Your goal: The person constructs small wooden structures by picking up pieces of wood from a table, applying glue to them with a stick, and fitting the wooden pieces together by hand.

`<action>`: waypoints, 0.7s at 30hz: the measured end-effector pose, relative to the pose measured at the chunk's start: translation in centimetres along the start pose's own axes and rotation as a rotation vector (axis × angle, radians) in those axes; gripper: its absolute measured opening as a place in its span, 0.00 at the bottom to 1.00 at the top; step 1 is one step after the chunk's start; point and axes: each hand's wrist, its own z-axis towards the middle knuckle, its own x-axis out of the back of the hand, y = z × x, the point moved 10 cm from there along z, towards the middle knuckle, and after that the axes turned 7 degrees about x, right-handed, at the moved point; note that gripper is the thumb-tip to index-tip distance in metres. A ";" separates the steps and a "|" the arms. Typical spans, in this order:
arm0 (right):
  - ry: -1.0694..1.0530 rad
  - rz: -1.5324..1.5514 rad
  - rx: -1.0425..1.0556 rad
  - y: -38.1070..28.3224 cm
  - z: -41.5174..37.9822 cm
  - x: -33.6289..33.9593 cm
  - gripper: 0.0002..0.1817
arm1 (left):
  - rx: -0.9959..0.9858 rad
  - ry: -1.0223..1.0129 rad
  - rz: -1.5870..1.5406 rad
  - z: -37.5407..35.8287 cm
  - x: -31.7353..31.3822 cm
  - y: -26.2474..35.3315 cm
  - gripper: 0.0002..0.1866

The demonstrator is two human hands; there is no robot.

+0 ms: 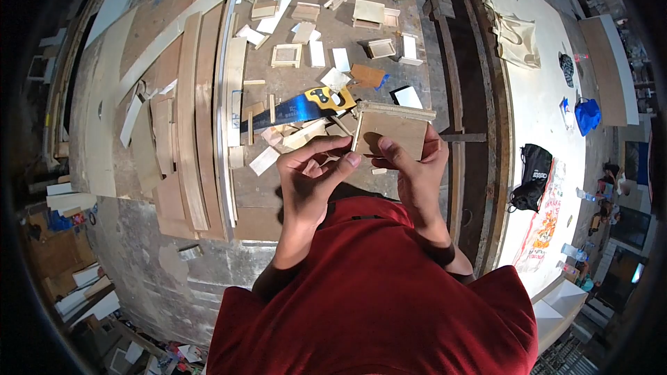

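While both hands work in front of the red shirt (375,278), a flat wooden panel (399,136) is raised above the near side of the tabletop (283,83). The right hand (420,170) grasps the panel at its right and lower edges, thumb flat against the face, other fingers behind. The left hand (304,179) brings thumb and index finger together at the narrow wooden strip (358,132) along the panel's left edge. A second strip, the top strip (397,110), runs along the upper edge.

Just beyond the left hand, wooden offcuts (306,135) lie loosely piled near a saw (299,108); its blue blade points left and its yellow-and-black handle lies to the right. Past the saw, a brown piece (367,76) lies near several white pieces. Farther out, small wooden assemblies (368,12), some framed by raised edges, are scattered across the tabletop.

To the left, long boards (190,118) lie lengthwise. To the right, beyond a gap, a white tabletop (545,118) carries a black bag (533,177), a cream bag (517,42) and a blue bag (587,117).
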 end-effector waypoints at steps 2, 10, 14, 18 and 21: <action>-0.011 0.001 -0.004 0.2 0.0 0.1 0.16 | -0.004 -0.006 -0.007 0.1 0.1 -0.2 0.15; -0.020 0.016 -0.044 0.3 -0.1 0.1 0.16 | 0.132 -0.057 -0.265 0.4 0.1 -2.0 0.17; -0.013 0.034 -0.059 0.3 0.0 -0.1 0.16 | 0.122 -0.092 -0.259 0.6 0.1 -2.2 0.17; -0.016 0.043 -0.072 0.3 -0.1 -0.1 0.17 | 0.107 -0.098 -0.224 0.6 0.0 -2.2 0.17; -0.024 0.053 -0.068 0.3 0.0 -0.2 0.16 | 0.056 -0.094 -0.153 0.5 -0.2 -1.6 0.17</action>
